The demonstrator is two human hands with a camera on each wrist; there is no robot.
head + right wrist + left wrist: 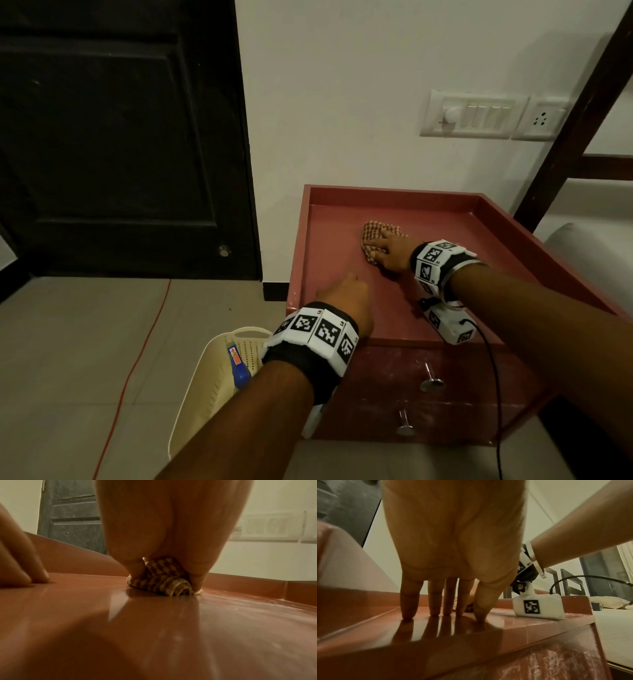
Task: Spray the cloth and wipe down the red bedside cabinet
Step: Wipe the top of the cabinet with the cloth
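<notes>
Right hand [390, 251] pressing bunched checked cloth [375, 234]

Head view looks down on the cabinet top [342, 284]; both wrist views skim it closely, probably facing the wall.

The cabinet [404, 308] stands against the wall [342, 85], with the door [120, 137] at 10 o'clock from it. The cloth [376, 233] lies on the cabinet's recessed top, toward the back. The right hand [390, 251] rests on the cloth; the left hand [346, 298] sits at 7 o'clock from it, fingertips [406, 614] on the top near the front edge. The basket [205, 387] stands on the floor at the cabinet's 8 o'clock, with a bottle [238, 366] in it. The switch panel [476, 114] is on the wall at 1 o'clock. 2 drawer knobs [431, 382] sit on the front, one below the other.
</notes>
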